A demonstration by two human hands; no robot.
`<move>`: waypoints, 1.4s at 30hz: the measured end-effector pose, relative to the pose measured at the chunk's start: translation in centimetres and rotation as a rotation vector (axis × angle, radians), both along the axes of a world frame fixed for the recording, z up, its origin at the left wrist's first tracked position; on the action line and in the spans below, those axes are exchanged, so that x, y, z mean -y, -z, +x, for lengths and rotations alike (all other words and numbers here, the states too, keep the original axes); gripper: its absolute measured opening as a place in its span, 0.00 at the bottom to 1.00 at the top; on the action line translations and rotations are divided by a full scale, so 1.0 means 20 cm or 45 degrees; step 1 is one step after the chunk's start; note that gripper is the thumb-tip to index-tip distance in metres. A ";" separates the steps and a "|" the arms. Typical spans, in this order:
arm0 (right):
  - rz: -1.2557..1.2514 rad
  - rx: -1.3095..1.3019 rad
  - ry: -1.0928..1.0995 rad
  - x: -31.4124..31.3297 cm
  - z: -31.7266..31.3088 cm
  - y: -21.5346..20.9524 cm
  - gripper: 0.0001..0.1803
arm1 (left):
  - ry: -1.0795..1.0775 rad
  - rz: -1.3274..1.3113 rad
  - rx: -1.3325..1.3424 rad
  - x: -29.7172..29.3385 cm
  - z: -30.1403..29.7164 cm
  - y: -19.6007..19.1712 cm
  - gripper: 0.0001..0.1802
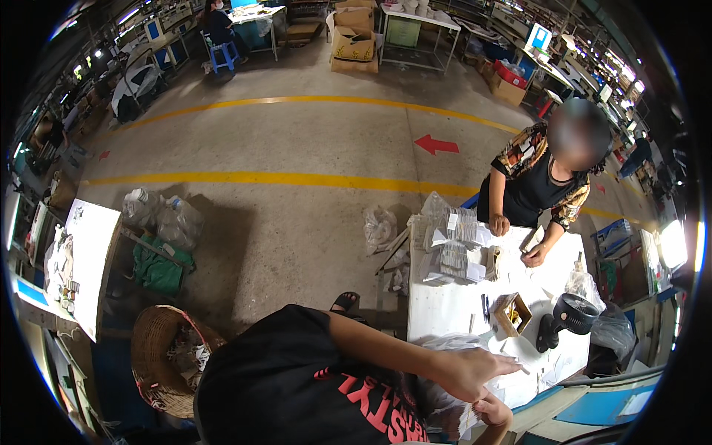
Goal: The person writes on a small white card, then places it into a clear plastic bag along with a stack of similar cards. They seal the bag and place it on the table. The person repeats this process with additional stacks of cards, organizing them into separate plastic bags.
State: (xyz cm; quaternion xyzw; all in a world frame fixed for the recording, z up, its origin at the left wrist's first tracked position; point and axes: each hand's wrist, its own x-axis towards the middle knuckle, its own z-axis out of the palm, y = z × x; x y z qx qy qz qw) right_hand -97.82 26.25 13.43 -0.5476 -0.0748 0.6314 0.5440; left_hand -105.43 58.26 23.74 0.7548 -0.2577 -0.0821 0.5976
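Observation:
My left hand [475, 373] reaches over the near edge of the white table [441, 319], fingers stretched out over a clear plastic bag [458, 343] with pale contents. Just below it and touching it is my right hand [492, 409], its visible fingers curled. Whatever those fingers hold, if anything, is hidden. Pale sheet-like pieces [461, 424] show beneath my hands. Beyond them lie a small open box [512, 314] with yellowish contents and a black fan [575, 314]. Stacks of white cards [454, 256] stand at the table's far left.
Across the table a person [534, 185] works with both hands near the cards. A wicker basket [159, 356] with scraps stands at my left, near a green sack [159, 265] and clear bags [167, 216]. Yellow floor lines [282, 178] run across behind them.

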 end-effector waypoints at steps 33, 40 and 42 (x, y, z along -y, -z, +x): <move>-0.506 0.974 -0.009 -0.06 -0.37 -0.16 0.37 | 0.449 0.537 0.470 -0.09 -0.04 0.32 0.60; -0.671 0.978 -0.054 -0.03 -0.46 -0.16 0.36 | 0.349 0.486 0.626 -0.02 -0.04 0.43 0.56; -0.709 0.986 -0.064 -0.03 -0.48 -0.15 0.36 | 0.308 0.462 0.652 -0.02 -0.04 0.47 0.54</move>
